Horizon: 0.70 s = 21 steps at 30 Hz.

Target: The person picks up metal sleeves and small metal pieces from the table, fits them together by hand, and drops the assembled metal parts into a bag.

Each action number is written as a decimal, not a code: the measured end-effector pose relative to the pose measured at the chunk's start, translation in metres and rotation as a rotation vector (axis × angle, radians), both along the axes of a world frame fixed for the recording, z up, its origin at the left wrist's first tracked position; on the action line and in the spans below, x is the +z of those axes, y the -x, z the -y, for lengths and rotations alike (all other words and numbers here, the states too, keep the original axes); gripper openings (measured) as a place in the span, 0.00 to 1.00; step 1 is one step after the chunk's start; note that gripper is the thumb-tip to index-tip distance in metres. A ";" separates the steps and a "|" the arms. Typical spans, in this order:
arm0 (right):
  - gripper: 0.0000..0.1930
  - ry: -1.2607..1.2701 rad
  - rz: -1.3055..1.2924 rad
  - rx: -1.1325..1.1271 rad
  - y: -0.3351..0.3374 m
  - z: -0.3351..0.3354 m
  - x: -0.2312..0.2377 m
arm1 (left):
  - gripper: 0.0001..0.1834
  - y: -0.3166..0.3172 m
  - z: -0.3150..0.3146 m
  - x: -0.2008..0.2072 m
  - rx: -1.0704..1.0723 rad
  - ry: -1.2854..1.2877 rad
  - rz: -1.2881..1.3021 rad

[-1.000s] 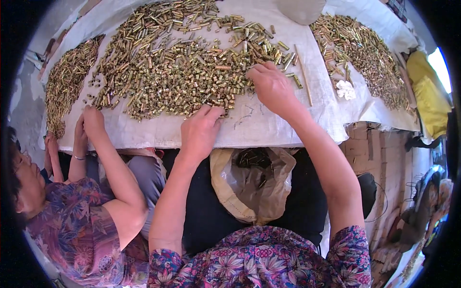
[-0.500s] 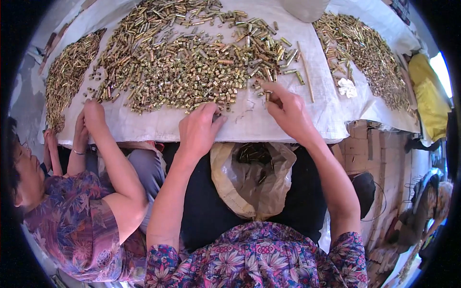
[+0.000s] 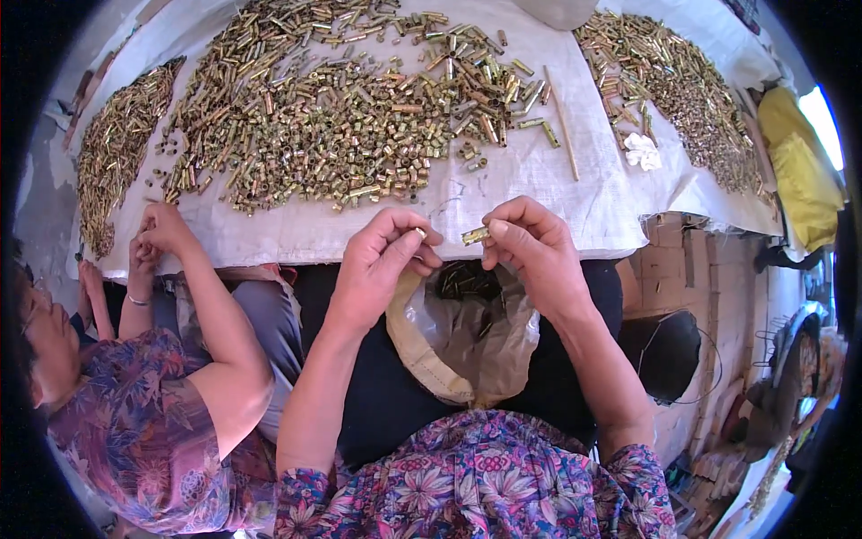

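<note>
Between the thumb and fingers of my right hand [image 3: 534, 247] is a slim brass-coloured metal tube [image 3: 474, 235], pointing left. My left hand [image 3: 384, 260] pinches a small brass-coloured metal sleeve [image 3: 420, 233], mostly covered by the fingers. The two hands face each other, a short gap apart, over the table's near edge. Beyond them spreads a large heap of short metal sleeves [image 3: 332, 144] mixed with longer tubes. Below my hands an open sack [image 3: 422, 359] lies on my lap, with dark metal tubes [image 3: 467, 280] inside.
The table has a white woven sheet [image 3: 584, 211]. A thin stick [image 3: 562, 126] lies right of the heap, and crumpled white paper [image 3: 642, 152] beside the right-hand pile [image 3: 682, 99]. At left, a co-worker's hands [image 3: 162, 234] are at the table edge. A yellow sack [image 3: 797, 171] stands far right.
Both hands have drawn back from the heap toward me and come closer together. The tube in my right hand and the piece in my left now show.
</note>
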State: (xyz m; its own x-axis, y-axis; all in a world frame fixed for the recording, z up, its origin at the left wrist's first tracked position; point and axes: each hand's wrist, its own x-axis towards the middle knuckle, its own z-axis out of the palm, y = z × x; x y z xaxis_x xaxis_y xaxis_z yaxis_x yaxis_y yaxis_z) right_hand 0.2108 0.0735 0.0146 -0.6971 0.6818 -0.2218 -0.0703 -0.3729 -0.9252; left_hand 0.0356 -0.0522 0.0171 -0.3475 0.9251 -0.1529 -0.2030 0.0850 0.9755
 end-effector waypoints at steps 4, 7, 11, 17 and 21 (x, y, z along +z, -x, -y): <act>0.04 0.061 -0.061 0.000 0.005 0.009 0.003 | 0.12 -0.009 0.003 0.005 -0.011 0.023 0.031; 0.03 0.029 -0.032 0.000 0.007 0.013 0.003 | 0.14 -0.011 0.005 0.005 -0.063 -0.012 0.038; 0.03 -0.008 0.017 0.025 0.007 0.016 0.003 | 0.08 -0.013 0.005 0.002 -0.021 -0.041 0.083; 0.03 0.014 -0.001 0.054 0.005 0.021 0.002 | 0.06 -0.010 0.009 0.002 -0.047 -0.058 0.141; 0.03 0.099 -0.067 0.058 0.003 0.022 -0.006 | 0.08 -0.008 0.009 0.001 -0.062 -0.065 0.081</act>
State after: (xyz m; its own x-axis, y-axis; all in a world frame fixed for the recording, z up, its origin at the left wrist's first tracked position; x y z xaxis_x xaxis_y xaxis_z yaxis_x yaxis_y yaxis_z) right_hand 0.2079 0.0513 0.0091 -0.7500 0.6172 -0.2379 -0.1065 -0.4677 -0.8775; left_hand 0.0440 -0.0612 0.0177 -0.2784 0.9534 -0.1167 -0.2777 0.0365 0.9600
